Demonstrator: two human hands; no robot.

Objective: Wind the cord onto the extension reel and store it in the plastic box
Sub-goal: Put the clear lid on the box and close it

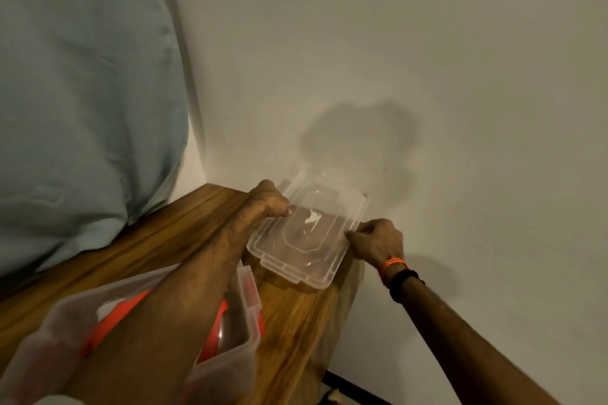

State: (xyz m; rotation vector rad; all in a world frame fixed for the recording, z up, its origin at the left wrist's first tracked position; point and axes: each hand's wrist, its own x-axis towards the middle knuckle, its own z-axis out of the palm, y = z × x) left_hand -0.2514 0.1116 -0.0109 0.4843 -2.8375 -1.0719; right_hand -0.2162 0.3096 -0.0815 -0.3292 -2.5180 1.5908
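A clear plastic lid [309,237] is tilted over the far right corner of the wooden table [184,227], close to the wall. My left hand [263,204] grips its left edge and my right hand [378,242] pinches its right edge. The translucent plastic box [230,368] stands at the near left, under my left forearm. Inside it lies the orange extension reel [214,335], mostly hidden by my arm. No cord is visible.
A pale wall [427,76] runs right behind the table. A light blue curtain or cloth [82,92] hangs at the left over the table's back edge. A black bar [352,385] shows below the table's right edge.
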